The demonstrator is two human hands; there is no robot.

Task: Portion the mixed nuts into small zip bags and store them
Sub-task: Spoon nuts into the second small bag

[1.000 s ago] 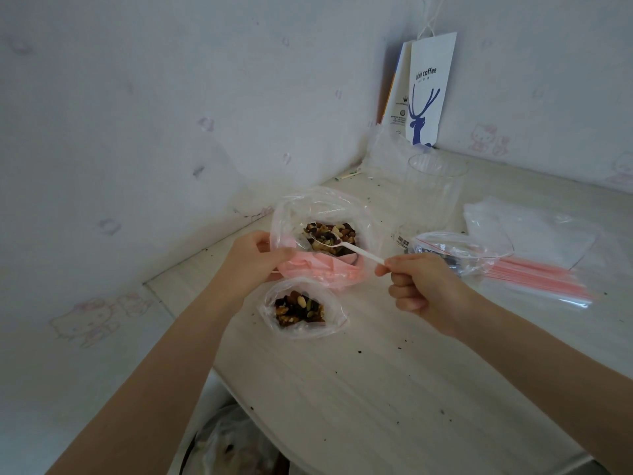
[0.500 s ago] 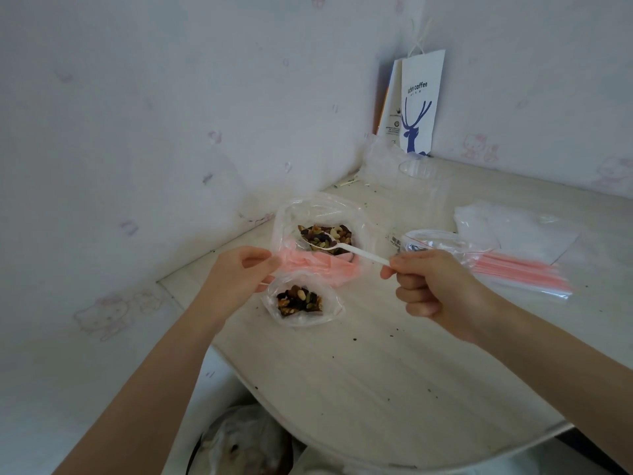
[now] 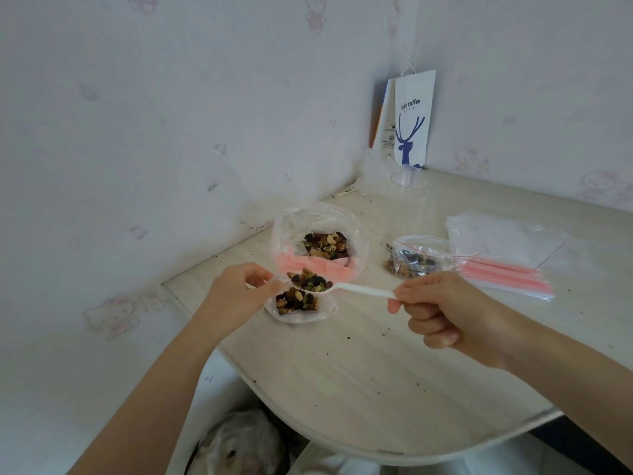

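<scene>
- Spoon (image 3: pixel 363 290), white plastic, heaped with mixed nuts (image 3: pixel 310 282), hovers over the small zip bag (image 3: pixel 301 308).
- Right hand (image 3: pixel 442 313) pinches its handle end.
- Left hand (image 3: pixel 236 296) pinches the small bag's left rim.
- Large nut bag (image 3: pixel 318 231) lies just beyond.

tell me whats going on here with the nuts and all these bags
A person is portioning mixed nuts at a table. The right hand holds a white plastic spoon by the end of its handle, and its bowl, loaded with nuts, sits over the small zip bag, which the left hand pinches open. That bag already has some nuts in it. The large bag just behind stands open. One filled bag lies to the right, beside a stack of empty bags.
</scene>
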